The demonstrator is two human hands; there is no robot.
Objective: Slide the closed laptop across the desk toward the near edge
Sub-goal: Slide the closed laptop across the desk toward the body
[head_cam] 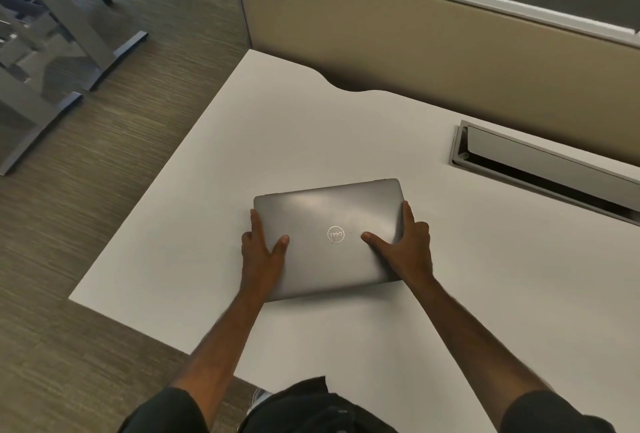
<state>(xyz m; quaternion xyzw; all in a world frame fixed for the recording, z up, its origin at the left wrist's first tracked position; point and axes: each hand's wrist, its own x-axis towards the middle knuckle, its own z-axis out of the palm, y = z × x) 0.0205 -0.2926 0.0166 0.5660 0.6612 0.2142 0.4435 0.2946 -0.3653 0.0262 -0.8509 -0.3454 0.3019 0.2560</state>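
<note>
1. The desk's (450,311) near edge lies just before the person's body; bare surface runs from it up to the laptop.
2. The left hand (261,252) clasps the laptop's left side, thumb on the lid, fingers along the edge. The right hand (405,245) does likewise on the right.
3. The closed laptop (329,238) lies flat near the desk's middle, long axis across, equally near both hands.
4. Judged: a straight pull nearward has open room.
5. Farther off, a cable tray (540,162) sits toward the far-right edge, well apart.
</note>
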